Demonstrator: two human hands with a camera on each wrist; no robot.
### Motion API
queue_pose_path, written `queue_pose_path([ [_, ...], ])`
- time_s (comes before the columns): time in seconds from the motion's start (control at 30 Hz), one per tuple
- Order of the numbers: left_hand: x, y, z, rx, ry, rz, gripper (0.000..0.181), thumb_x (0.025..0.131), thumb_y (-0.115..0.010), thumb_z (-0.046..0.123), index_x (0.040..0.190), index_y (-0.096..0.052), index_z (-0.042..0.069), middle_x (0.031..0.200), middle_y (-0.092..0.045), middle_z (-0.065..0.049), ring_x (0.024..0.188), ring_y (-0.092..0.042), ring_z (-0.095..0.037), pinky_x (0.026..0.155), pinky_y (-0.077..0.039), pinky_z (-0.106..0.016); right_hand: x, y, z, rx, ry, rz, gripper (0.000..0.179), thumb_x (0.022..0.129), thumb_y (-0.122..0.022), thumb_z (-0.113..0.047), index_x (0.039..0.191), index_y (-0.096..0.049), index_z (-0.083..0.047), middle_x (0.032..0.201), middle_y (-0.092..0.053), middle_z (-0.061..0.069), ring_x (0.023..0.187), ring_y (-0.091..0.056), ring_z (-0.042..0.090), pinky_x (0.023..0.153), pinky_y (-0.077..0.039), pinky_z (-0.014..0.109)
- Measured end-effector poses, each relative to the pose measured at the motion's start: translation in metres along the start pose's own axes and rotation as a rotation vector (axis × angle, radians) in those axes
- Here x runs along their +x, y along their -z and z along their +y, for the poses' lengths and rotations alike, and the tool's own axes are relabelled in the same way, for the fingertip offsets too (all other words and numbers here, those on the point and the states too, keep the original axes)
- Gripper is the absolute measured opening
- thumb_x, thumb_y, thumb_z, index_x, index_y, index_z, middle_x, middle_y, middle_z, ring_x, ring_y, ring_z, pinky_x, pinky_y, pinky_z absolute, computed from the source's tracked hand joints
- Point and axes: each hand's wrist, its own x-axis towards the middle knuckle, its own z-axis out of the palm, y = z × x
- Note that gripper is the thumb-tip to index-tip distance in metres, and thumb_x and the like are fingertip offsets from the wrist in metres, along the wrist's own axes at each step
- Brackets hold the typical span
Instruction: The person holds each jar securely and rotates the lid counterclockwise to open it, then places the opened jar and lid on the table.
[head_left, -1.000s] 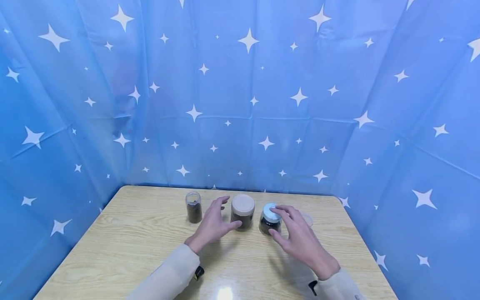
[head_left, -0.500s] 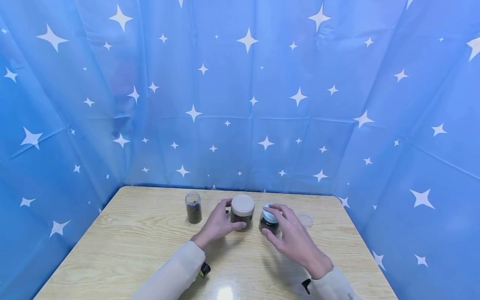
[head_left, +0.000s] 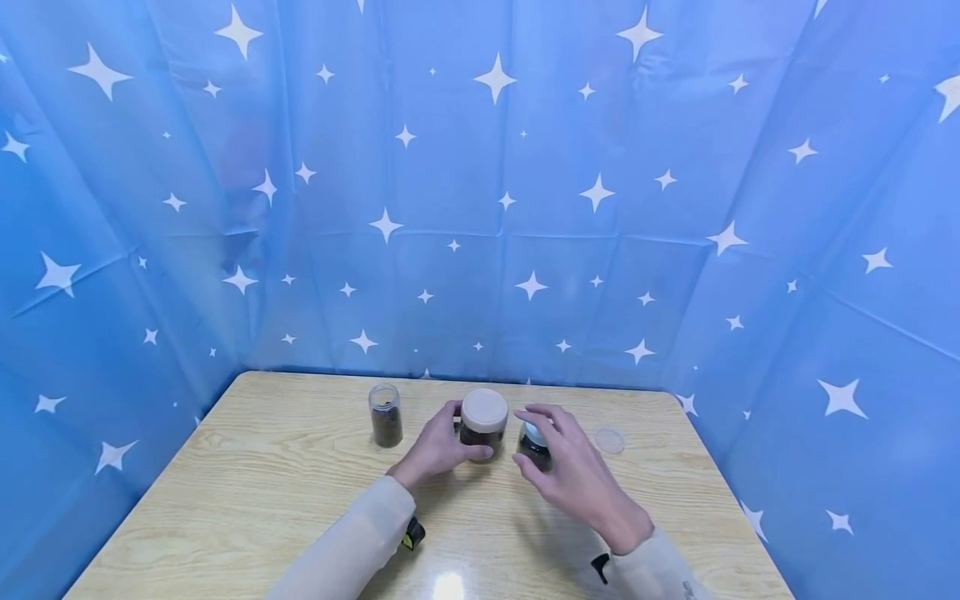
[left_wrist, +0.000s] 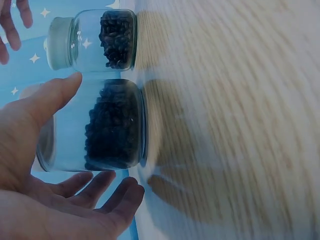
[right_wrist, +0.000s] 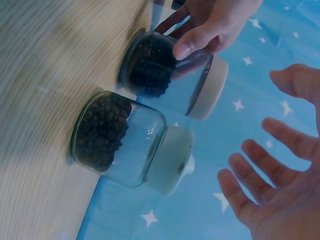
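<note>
A glass jar of dark coffee beans [head_left: 482, 437] with a pale beige lid [head_left: 483, 409] stands upright on the table. My left hand [head_left: 438, 443] holds it from its left side, thumb across the front and fingers curled behind. Right beside it stands a smaller glass jar [right_wrist: 117, 137], part-filled with beans, under a pale blue lid [right_wrist: 171, 159]. Above this smaller jar my right hand [head_left: 568, 468] hovers with thumb and fingers spread; the right wrist view shows a gap between the fingers [right_wrist: 235, 197] and the lid. In the head view that hand hides part of the jar.
To the left, a tall narrow clear jar [head_left: 386, 423] with dark contents stands without a lid. A clear round disc [head_left: 610, 439] lies flat on the wooden table [head_left: 247, 483] at right. A blue star-patterned curtain [head_left: 450, 183] encloses the table's back and sides.
My left hand has moved right and closed in around the beige-lidded jar. My right hand has drifted left over the blue-lidded jar, hiding more of it.
</note>
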Motion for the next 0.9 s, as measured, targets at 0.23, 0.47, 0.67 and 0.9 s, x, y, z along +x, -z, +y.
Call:
queue_pose_path([
  [0.23, 0.003, -0.002, 0.000, 0.038, -0.021, -0.011, 0.097, 0.089, -0.105, 0.029, 0.163, -0.052, -0.002, 0.160, -0.067, -0.027, 0.153, -0.063, -0.049, 0.131, -0.049, -0.069, 0.005, -0.002, -0.006, 0.016, -0.004, -0.016, 0.064, 0.101, -0.093, -0.026, 0.159, -0.069, -0.014, 0.161, -0.067, 0.015, 0.149, -0.067, 0.038, 0.114, -0.065, 0.059],
  [0.47, 0.006, -0.005, -0.001, 0.023, -0.025, -0.019, 0.097, 0.088, -0.105, 0.027, 0.164, -0.052, -0.002, 0.160, -0.067, -0.027, 0.153, -0.063, -0.049, 0.132, -0.048, -0.069, 0.008, -0.001, -0.011, 0.031, -0.017, -0.042, 0.065, 0.102, -0.093, -0.026, 0.161, -0.067, -0.014, 0.163, -0.065, 0.014, 0.151, -0.065, 0.038, 0.116, -0.064, 0.059],
  [0.67, 0.008, -0.007, -0.002, -0.006, -0.036, -0.029, 0.099, 0.089, -0.105, 0.027, 0.165, -0.049, -0.002, 0.159, -0.067, -0.026, 0.152, -0.064, -0.048, 0.131, -0.048, -0.070, 0.008, -0.003, -0.013, 0.039, -0.014, -0.053, 0.063, 0.104, -0.091, -0.025, 0.162, -0.067, -0.015, 0.164, -0.064, 0.014, 0.151, -0.065, 0.037, 0.116, -0.064, 0.059],
  [0.9, 0.009, -0.008, -0.001, 0.002, -0.037, -0.010, 0.101, 0.088, -0.106, 0.033, 0.165, -0.050, -0.001, 0.159, -0.068, -0.026, 0.150, -0.065, -0.047, 0.129, -0.051, -0.069, 0.010, -0.006, -0.013, 0.044, -0.002, -0.051, 0.061, 0.105, -0.091, -0.027, 0.160, -0.068, -0.014, 0.164, -0.065, 0.018, 0.151, -0.064, 0.037, 0.116, -0.063, 0.059],
])
